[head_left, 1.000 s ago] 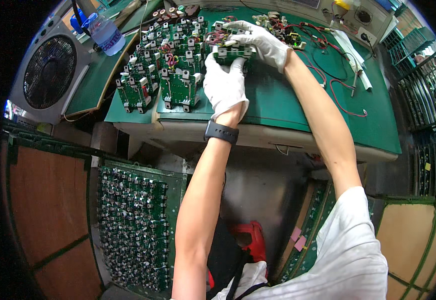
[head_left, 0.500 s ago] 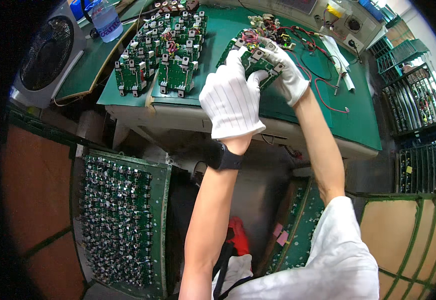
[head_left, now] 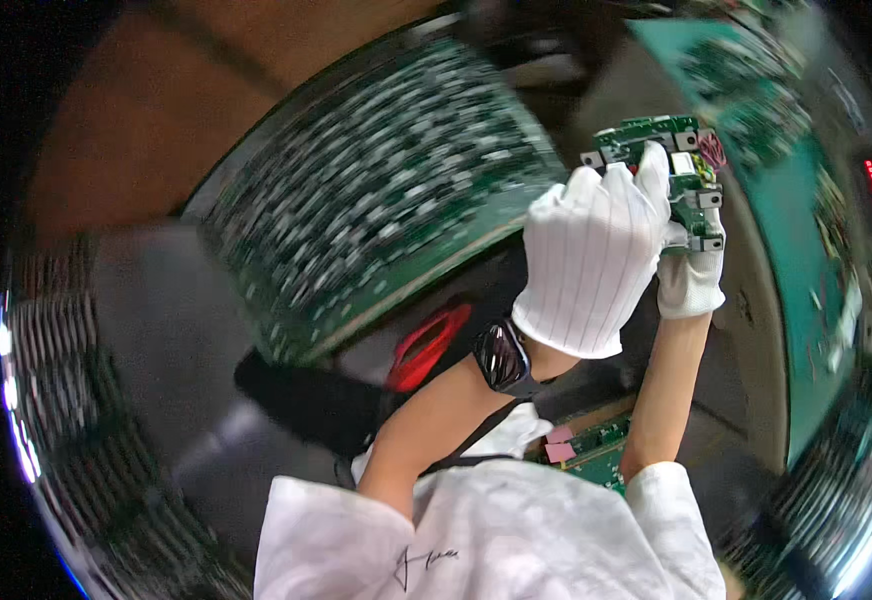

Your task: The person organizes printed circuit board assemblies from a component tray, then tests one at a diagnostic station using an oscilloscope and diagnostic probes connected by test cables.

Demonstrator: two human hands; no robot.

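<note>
A small stack of green circuit boards (head_left: 694, 198) with metal-tabbed parts and pink wires is between my hands, off the bench edge. My left hand (head_left: 596, 250), in a white striped glove, curls its fingers over the boards' near left side. From below, my gloved right hand (head_left: 693, 285) grips the same boards; most of its fingers are hidden behind them. To the left of my hands lies a large tray (head_left: 421, 283), filled with rows of similar boards, blurred by motion.
The green workbench (head_left: 801, 300) runs along the right, with more boards (head_left: 756, 115) at its far end. Blurred racks (head_left: 61, 370) stand at the left rim, others (head_left: 841, 490) at lower right. A red object (head_left: 428, 348) is near my left forearm. Pink notes (head_left: 560, 446) sit low.
My view has swung left, bringing the board-filled tray up beside my hands. The held boards have come away from over the bench and are now beside its edge.
</note>
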